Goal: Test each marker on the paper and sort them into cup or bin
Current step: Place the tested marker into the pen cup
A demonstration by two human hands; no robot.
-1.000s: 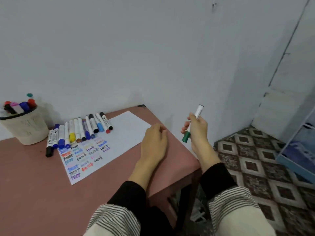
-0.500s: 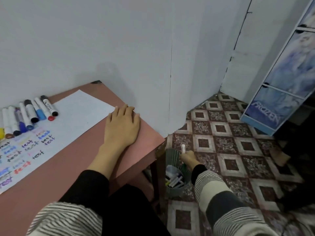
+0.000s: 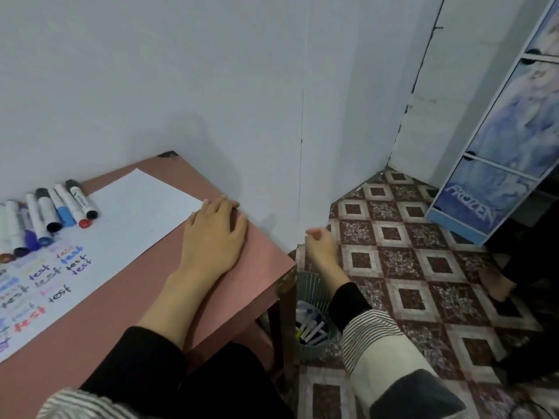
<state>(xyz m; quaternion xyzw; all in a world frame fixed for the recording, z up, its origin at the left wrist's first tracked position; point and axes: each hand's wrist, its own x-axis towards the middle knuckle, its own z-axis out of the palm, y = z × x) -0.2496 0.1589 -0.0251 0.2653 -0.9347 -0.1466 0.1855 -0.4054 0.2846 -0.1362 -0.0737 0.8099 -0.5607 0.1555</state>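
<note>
My left hand (image 3: 215,237) rests flat on the pink table (image 3: 251,267), fingers straight, just right of the white paper (image 3: 136,216). The paper carries several coloured "test" marks at its left end. A row of several markers (image 3: 60,210) lies along the paper's far left edge. My right hand (image 3: 321,241) hangs empty beside the table's right edge, above the green mesh bin (image 3: 311,290) on the floor. Several discarded markers (image 3: 311,328) lie inside the bin. The cup is out of view.
A white wall runs behind the table and meets a corner on the right. A blue drawer cabinet (image 3: 496,164) stands on the patterned tile floor (image 3: 423,267) at the right. A dark shape lies at the far right edge.
My right hand carried the green-capped marker down to the bin, let it go, and has lifted up empty. The view swung right, leaving the cup out of sight. My left hand stayed put.
</note>
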